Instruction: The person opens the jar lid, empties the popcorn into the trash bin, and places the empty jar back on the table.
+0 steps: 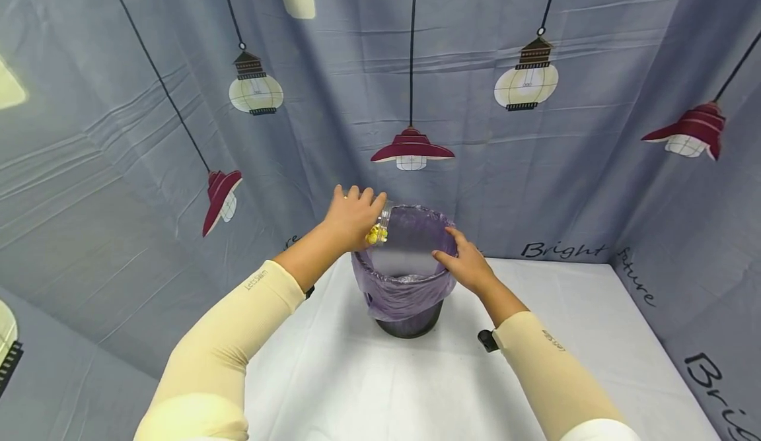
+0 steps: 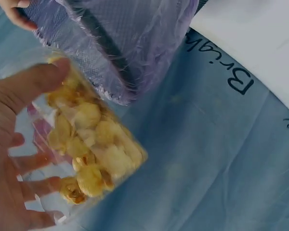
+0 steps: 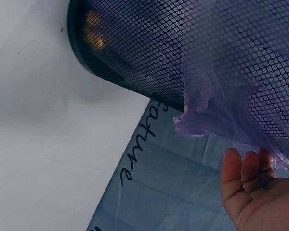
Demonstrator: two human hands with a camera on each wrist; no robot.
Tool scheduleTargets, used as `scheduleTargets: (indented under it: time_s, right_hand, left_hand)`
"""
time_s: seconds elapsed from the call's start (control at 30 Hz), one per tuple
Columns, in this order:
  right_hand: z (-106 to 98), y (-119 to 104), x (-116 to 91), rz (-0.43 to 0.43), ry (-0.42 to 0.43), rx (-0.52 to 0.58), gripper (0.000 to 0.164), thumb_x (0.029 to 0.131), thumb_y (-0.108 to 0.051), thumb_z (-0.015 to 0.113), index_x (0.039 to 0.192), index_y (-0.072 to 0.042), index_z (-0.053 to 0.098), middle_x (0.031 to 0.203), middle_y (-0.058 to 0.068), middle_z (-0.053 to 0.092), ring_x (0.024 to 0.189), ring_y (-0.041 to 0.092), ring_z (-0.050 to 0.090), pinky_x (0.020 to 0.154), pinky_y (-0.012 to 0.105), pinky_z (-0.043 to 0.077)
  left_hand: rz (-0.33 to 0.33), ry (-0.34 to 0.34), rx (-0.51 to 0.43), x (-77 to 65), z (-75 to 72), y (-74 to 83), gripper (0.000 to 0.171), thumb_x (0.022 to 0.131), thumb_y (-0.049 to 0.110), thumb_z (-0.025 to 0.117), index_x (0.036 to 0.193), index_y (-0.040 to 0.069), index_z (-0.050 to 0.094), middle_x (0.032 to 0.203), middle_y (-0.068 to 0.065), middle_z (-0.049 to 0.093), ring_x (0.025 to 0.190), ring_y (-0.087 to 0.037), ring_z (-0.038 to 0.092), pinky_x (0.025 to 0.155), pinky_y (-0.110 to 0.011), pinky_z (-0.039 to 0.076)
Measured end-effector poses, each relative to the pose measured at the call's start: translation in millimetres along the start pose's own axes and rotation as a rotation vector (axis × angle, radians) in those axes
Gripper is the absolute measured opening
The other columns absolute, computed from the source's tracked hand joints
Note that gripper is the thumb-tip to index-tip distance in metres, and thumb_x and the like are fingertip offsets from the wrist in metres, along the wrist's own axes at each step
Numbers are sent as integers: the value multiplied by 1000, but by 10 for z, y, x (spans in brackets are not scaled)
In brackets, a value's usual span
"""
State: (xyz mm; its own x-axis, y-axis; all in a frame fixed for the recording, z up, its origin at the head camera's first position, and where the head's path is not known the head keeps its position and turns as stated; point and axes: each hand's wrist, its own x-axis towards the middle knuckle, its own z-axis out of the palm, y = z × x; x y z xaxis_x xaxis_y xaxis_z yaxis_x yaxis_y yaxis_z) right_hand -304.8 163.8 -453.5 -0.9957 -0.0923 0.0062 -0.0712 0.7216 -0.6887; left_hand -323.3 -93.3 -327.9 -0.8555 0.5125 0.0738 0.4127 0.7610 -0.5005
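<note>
My left hand [image 1: 355,218] grips a clear plastic jar [image 1: 383,223] tipped on its side at the left rim of the bin. Yellow popcorn [image 2: 89,144] fills much of the jar in the left wrist view, with the thumb across one side and fingers round the other. The black mesh trash bin [image 3: 149,53] wears a purple bag [image 1: 404,299] folded over its rim. My right hand [image 1: 468,264] holds the bin's right rim, thumb over the inside edge, fingers along the outside. Yellowish pieces [image 3: 96,36] show through the mesh near the bin's bottom.
The bin stands on a white-covered table [image 1: 368,388]. Small crumbs [image 3: 62,30] dot the cloth beside the bin's base. A grey-blue curtain [image 1: 333,117] printed with lamps and lettering hangs close behind the table and at its sides.
</note>
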Motion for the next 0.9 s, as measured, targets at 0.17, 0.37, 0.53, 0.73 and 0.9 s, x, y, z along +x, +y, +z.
scheduleTargets:
  time_s: [0.17, 0.37, 0.53, 0.73, 0.9]
  right_hand:
    - [-9, -18, -3, 12, -2, -15, 77, 81, -65, 44, 144, -33, 12, 147, 13, 23, 131, 40, 24, 93, 69, 25]
    - [-16, -43, -7, 30, -7, -15, 77, 82, -62, 45, 144, -32, 12, 145, 15, 25, 130, 40, 26, 92, 68, 27]
    - [-28, -42, 4, 29, 1, -20, 77, 82, -62, 46, 144, -32, 13, 145, 16, 27, 129, 40, 28, 92, 67, 28]
    - [-46, -32, 28, 0, 34, -47, 78, 80, -65, 45, 144, -32, 16, 142, 16, 33, 126, 39, 33, 92, 63, 32]
    - [-69, -21, 23, 8, 20, -40, 75, 82, -62, 46, 144, -33, 15, 143, 16, 31, 127, 40, 32, 92, 65, 31]
  left_hand:
    - [37, -48, 145, 55, -83, 69, 103, 63, 49, 76, 142, 19, 18, 137, -14, 31, 124, -41, 30, 97, -68, 18]
    - [63, -22, 244, 82, -140, 125, 90, 72, 48, 70, 142, 19, 21, 137, -16, 32, 126, -42, 28, 98, -69, 12]
    - [85, -32, 325, 119, -188, 130, 92, 71, 45, 71, 142, 20, 19, 140, -17, 28, 130, -43, 21, 97, -71, 5]
    - [94, -25, 375, 171, -263, 122, 88, 73, 46, 69, 142, 21, 19, 140, -17, 26, 132, -42, 16, 94, -73, -1]
    - [116, 6, 401, 208, -322, 144, 91, 70, 47, 71, 141, 23, 19, 141, -15, 26, 134, -40, 13, 93, -73, -4]
